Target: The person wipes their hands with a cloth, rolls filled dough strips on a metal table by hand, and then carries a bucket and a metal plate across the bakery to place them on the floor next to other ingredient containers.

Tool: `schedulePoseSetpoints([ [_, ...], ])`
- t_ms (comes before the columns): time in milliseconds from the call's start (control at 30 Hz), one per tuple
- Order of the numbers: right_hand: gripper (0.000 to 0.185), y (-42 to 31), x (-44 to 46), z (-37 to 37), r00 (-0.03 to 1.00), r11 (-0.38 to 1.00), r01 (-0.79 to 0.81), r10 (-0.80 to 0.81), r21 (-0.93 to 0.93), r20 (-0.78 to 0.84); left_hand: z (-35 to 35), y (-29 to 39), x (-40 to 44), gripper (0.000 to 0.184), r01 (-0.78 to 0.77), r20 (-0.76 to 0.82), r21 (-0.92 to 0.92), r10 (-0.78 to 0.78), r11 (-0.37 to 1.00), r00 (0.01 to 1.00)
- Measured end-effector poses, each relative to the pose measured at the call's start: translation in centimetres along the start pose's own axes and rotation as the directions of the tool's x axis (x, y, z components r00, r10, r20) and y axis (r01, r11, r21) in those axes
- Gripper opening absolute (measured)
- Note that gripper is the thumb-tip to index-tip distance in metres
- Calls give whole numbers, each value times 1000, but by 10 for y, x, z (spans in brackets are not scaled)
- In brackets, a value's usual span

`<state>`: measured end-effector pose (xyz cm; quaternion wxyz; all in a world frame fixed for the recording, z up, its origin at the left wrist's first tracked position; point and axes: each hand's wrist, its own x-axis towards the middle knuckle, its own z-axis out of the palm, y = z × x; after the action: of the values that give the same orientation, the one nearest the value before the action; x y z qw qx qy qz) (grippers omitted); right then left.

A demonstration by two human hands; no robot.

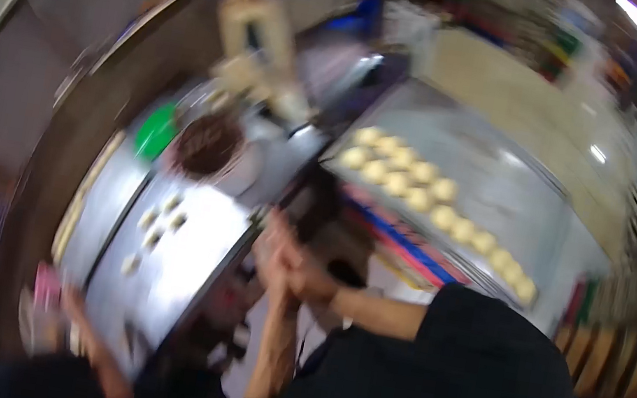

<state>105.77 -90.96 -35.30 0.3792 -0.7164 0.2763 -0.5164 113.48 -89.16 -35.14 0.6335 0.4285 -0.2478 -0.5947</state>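
My left hand (270, 255) and my right hand (308, 277) are pressed together in front of my body, between the two work surfaces. Motion blur smears the fingers, and whatever lies between the palms is hidden. To the right of them, pale round dough balls (418, 199) sit in rows on a metal tray (497, 173). Up and to the left stands a bowl of dark brown filling (210, 144). Several small pale dough pieces (154, 238) are scattered over the shiny metal table (202, 222) at the left.
A green round item (156, 132) sits beside the bowl. At the lower left, another person's arm (98, 352) reaches toward the metal table near a pink object (47, 287). Stacked trays (617, 363) stand at the right. Below the dough tray are blue and red edges (405, 233).
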Motion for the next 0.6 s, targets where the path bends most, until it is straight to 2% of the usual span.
schedulePoseSetpoints([
  [33, 59, 3, -14, 7, 963, 787, -246, 267, 566, 48, -8, -10, -21, 45, -15, 74, 14, 14, 1000, 997],
  [67, 60, 4, -42, 0, 970, 885, -228, 170, 406, 176, -16, -22, -38, 49, -31, 146, 19, 28, 999, 989],
  [100, 62, -44, -52, -21, 942, 929, -298, 249, 218, 225, -25, -42, -41, 54, -47, 187, 19, 43, 999, 981],
  [133, 64, -56, -70, -27, 898, 824, -438, 390, 359, 201, -109, -155, 6, 54, -164, 204, 160, 130, 973, 970],
  [167, 66, -64, -80, -30, 843, 679, -527, 495, 512, 212, -90, -110, -38, 54, -157, 281, 145, 111, 977, 953],
  [200, 64, -68, -90, -41, 852, 746, -510, 504, 428, 139, -2, -49, -67, 47, 363, 74, -128, -356, 923, 932],
  [267, 70, -105, -112, -64, 850, 595, -453, 513, 664, 121, 3, -55, -78, 44, 459, 259, -104, -421, 882, 869],
  [300, 69, -104, -129, -77, 860, 532, -390, 503, 752, 90, 15, -74, -79, 44, 489, 288, -201, -426, 849, 858],
  [333, 68, -109, -144, -84, 866, 460, -320, 496, 828, 59, 19, -80, -84, 45, 504, 352, -187, -421, 843, 836],
  [367, 65, -127, -154, -93, 811, 372, -326, 583, 869, 55, 23, -81, -86, 44, 526, 394, -183, -428, 830, 813],
  [400, 65, -136, -167, -108, 815, 382, -314, 578, 869, 40, 29, -86, -90, 43, 550, 435, -182, -435, 815, 788],
  [433, 62, -145, -180, -122, 789, 390, -417, 604, 821, 114, 41, -89, -97, 43, 553, 443, -170, -438, 816, 782],
  [467, 59, -152, -194, -134, 751, 385, -517, 632, 764, 190, 58, -87, -107, 44, 572, 542, -80, -446, 816, 712],
  [500, 50, -152, -209, -146, 768, 499, -538, 622, 679, 151, 74, -84, -118, 45, 579, 623, 12, -459, 815, 633],
  [533, 42, -155, -223, -162, 740, 550, -582, 663, 599, 110, 111, -69, -151, 44, 503, 511, 93, -475, 859, 716],
  [567, 36, -153, -244, -174, 696, 600, -576, 716, 555, -50, 118, -93, -153, 38, 542, 436, 157, -550, 826, 712],
  [600, 33, -148, -268, -191, 633, 635, -563, 743, 529, -219, 148, -95, -174, 33, 462, 340, 317, -553, 829, 760],
])
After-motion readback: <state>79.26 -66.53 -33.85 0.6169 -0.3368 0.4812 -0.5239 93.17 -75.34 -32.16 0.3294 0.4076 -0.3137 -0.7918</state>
